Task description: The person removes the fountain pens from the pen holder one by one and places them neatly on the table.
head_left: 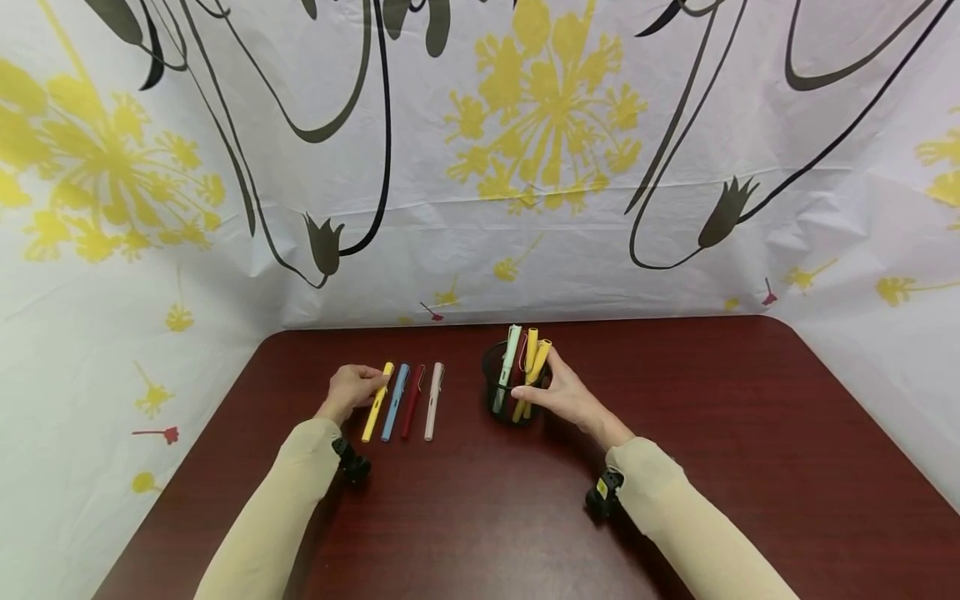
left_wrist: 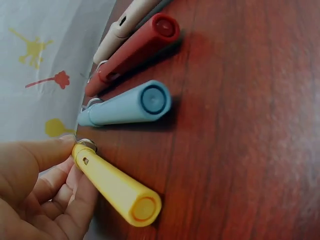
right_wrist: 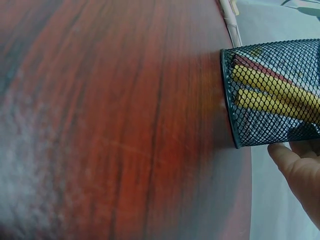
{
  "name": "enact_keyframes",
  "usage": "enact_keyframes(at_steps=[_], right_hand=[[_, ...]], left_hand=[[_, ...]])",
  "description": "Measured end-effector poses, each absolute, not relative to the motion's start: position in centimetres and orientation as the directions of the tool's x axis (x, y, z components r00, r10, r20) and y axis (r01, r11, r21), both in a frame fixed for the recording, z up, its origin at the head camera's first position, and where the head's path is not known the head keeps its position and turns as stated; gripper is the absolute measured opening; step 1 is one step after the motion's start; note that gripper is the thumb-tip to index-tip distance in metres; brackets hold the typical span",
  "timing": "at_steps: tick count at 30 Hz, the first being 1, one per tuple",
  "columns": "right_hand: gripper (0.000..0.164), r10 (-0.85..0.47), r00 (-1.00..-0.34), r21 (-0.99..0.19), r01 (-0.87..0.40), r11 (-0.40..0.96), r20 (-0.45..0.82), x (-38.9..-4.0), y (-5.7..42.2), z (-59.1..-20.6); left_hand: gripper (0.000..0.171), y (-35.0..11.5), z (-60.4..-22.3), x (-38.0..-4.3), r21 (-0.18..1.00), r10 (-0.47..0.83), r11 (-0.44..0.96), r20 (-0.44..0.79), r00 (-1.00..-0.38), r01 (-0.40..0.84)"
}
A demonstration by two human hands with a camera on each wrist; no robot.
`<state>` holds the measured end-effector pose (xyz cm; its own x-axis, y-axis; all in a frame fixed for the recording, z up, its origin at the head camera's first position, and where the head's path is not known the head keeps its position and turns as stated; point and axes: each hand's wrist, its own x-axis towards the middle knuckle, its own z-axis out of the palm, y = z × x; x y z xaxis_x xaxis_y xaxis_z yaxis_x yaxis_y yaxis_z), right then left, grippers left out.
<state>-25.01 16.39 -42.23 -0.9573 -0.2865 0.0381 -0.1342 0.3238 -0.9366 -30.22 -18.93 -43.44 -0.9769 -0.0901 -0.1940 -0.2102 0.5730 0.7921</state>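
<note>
Yellow pen (head_left: 377, 403), left of head-frame centre, is pinched near its upper end by the left hand (head_left: 352, 389), long axis tilted upper-right; mesh cup (head_left: 492, 388), well rightward, is gripped by the right hand (head_left: 567, 395).

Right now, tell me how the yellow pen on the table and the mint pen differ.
The yellow pen lies along the table; the mint pen stands nearly upright in the mesh cup. The left grip pinches the yellow pen; the right grip holds the mesh cup around the mint pen. The mint pen is paler than the yellow pen. Both are slim pens.
</note>
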Motion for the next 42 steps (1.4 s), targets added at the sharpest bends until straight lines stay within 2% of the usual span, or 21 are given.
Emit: enact_keyframes(at_steps=[12, 42], right_hand=[[0.099, -0.287, -0.954, -0.941, -0.169, 0.292, 0.082, -25.33, 16.57, -42.82], [0.097, -0.287, -0.952, -0.940, -0.188, 0.283, 0.104, -25.18, 16.58, -42.83]], left_hand=[[0.030, -18.71, -43.28, -30.25, 0.745, -0.140, 0.632, -0.163, -0.977, -0.215], [0.033, -18.82, -43.77, -29.88, 0.705, -0.143, 0.688, -0.101, -0.985, -0.172]])
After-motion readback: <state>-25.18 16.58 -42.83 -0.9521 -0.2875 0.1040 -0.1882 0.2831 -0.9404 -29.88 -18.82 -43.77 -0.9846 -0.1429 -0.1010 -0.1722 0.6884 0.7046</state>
